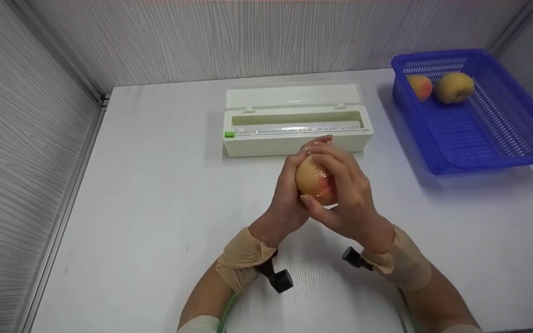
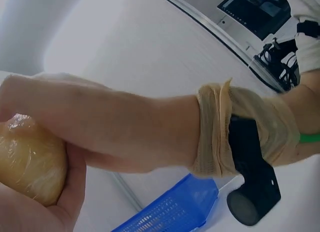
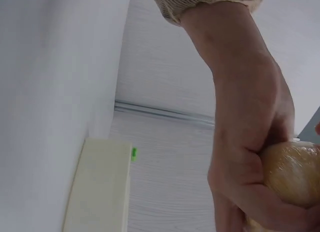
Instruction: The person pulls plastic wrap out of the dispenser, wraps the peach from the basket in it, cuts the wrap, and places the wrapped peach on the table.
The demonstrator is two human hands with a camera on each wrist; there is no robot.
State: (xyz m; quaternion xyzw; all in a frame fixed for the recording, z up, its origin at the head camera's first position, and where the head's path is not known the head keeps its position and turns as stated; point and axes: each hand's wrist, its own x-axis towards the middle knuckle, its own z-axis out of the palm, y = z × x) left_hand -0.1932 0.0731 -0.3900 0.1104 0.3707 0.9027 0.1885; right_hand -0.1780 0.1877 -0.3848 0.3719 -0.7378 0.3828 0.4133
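Note:
Both hands hold a yellow-and-red peach point(image 1: 315, 180) above the table, just in front of a white cling film box. Shiny clear film covers the peach, with wrinkles showing in the left wrist view. My left hand point(image 1: 286, 196) cups its left side and underside. Around its right side curl the fingers of my right hand point(image 1: 352, 196), with the thumb against the lower front. The fingertips of both hands meet near the top. Much of the left palm and the peach's underside are hidden.
The cling film box point(image 1: 294, 145) stands lid up, with a film roll point(image 1: 296, 128) inside and a green slider point(image 1: 229, 134) at its left end. A blue basket point(image 1: 433, 143) at the right contains two peaches point(image 1: 454, 88). Pale panels point(image 1: 229, 41) bound the table's back and left.

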